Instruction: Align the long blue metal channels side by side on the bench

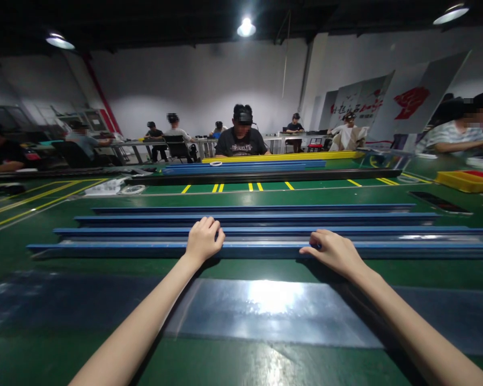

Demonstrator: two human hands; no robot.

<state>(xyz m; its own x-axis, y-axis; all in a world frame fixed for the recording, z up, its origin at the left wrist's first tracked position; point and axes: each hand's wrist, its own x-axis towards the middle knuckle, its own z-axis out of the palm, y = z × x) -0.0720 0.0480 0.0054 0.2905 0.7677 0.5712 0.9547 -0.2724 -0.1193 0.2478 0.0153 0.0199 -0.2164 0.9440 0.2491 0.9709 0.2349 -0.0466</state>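
Several long blue rails lie side by side across the green table. My left hand (204, 239) is closed over the nearest blue rail (261, 250), left of its middle, with fingers curled down behind its top edge. Further right, my right hand (334, 248) grips the same rail, thumb on the near side and fingers bent over the top; its fingertips are partly hidden. Just behind runs a second blue rail (265, 230). Between my forearms and the rails, a clear plastic strip (225, 316) lies flat and reflects the overhead light.
Beyond the rails lie a black rail (241, 176) and a yellow rail (282, 157). At right are a phone (440, 202) and a yellow tray (461, 181). A person (241, 140) sits opposite; others work at tables behind and to the sides.
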